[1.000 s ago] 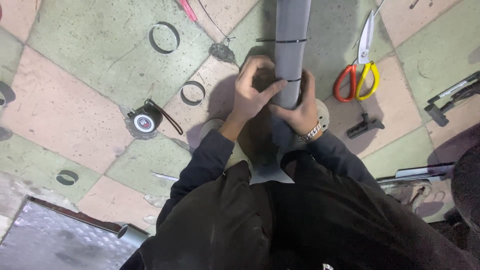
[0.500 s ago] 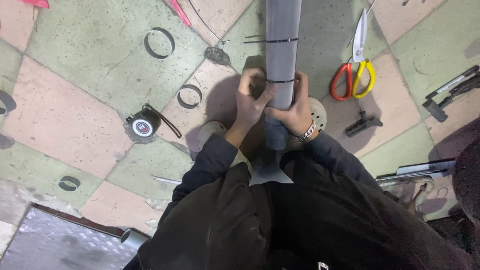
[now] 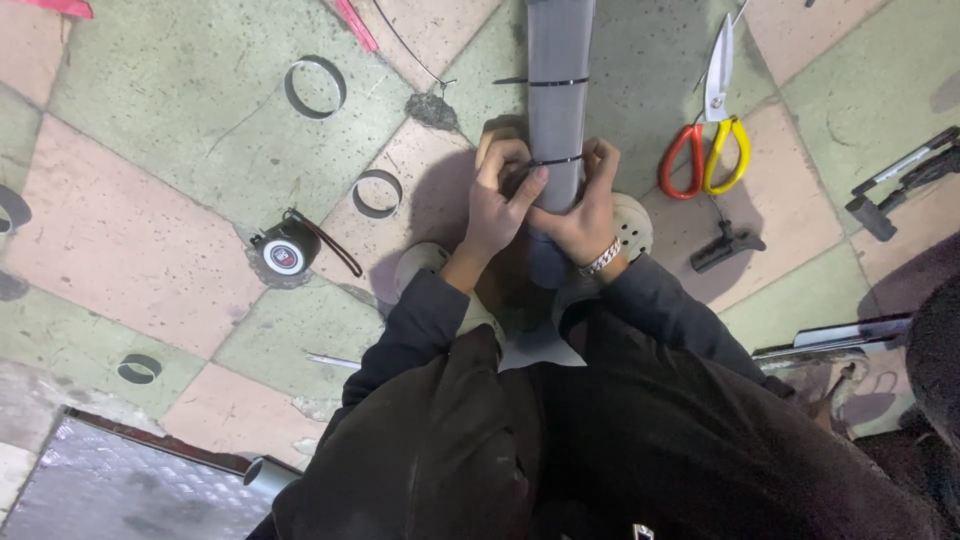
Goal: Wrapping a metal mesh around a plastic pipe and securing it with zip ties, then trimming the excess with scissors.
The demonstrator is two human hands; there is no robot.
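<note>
- Two hands on one long grey plastic pipe (image 3: 558, 90), which runs straight up the view from between the person's knees across the tiled floor (image 3: 150, 250).
- Left hand (image 3: 497, 205) presses on the pipe's left flank, fingers curled in at a thin black cable tie (image 3: 556, 160) that rings the pipe; its grip is closed around that tie.
- Right hand (image 3: 582, 215), with a silver bracelet at the wrist, wraps the pipe's right flank, fingers pinching at the same tie; grip clamped on pipe and tie together.
- A second black cable tie (image 3: 557, 82) rings the pipe farther up, its tail sticking out to the left.
- Right of the pipe: scissors with one red and one yellow handle (image 3: 708, 140), lying flat, and below them a small black tool (image 3: 727, 247).
- Left of the pipe: a grey cut ring (image 3: 378, 193) close by, a larger grey ring (image 3: 315, 87) farther off, and a round black tape measure with a strap (image 3: 288, 250) well apart.
- Light-coloured shoes (image 3: 633, 222) sit either side of the pipe's near end.
</note>
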